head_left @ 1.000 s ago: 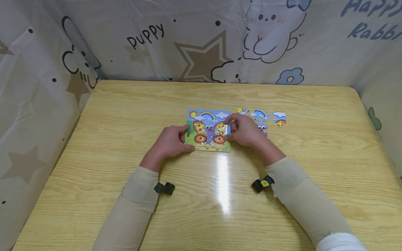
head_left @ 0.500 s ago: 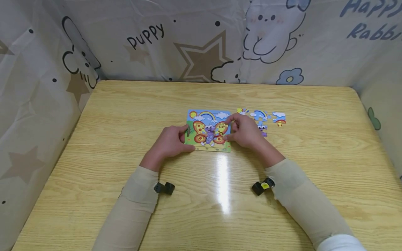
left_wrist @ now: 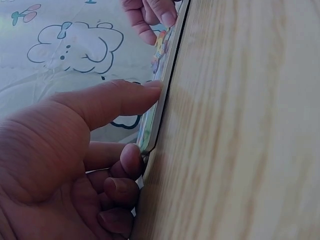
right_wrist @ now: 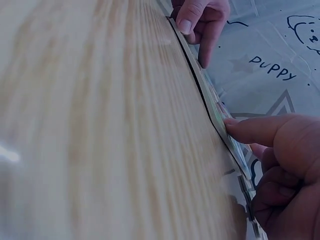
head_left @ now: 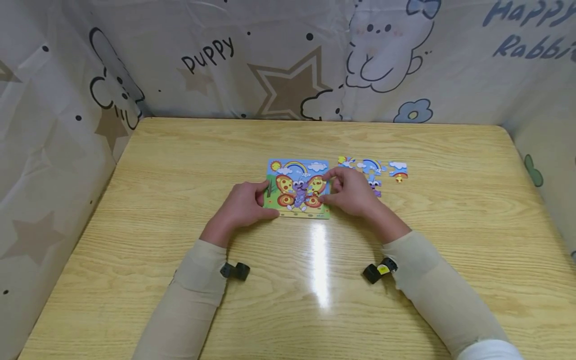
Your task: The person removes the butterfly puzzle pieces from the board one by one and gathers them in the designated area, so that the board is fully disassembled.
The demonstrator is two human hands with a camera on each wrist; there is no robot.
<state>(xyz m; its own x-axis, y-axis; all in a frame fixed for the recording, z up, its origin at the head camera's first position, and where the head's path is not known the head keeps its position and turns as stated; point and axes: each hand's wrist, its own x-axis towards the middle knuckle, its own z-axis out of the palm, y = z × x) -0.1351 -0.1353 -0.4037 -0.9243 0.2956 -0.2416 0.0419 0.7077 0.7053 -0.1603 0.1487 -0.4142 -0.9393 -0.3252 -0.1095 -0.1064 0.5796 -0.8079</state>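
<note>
Head view: pieces (head_left: 371, 166) partly behind right hand (head_left: 352, 191) (grip unclear), board (head_left: 294, 186) in grip of left hand (head_left: 243, 204)

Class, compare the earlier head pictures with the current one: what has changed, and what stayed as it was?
Very little: the right hand has its wrist drawn back slightly, and a glint on the right side of the puzzle has faded. Nothing was plainly grasped or released. The left hand still holds the puzzle's left side, and the loose pieces lie as before.
</note>
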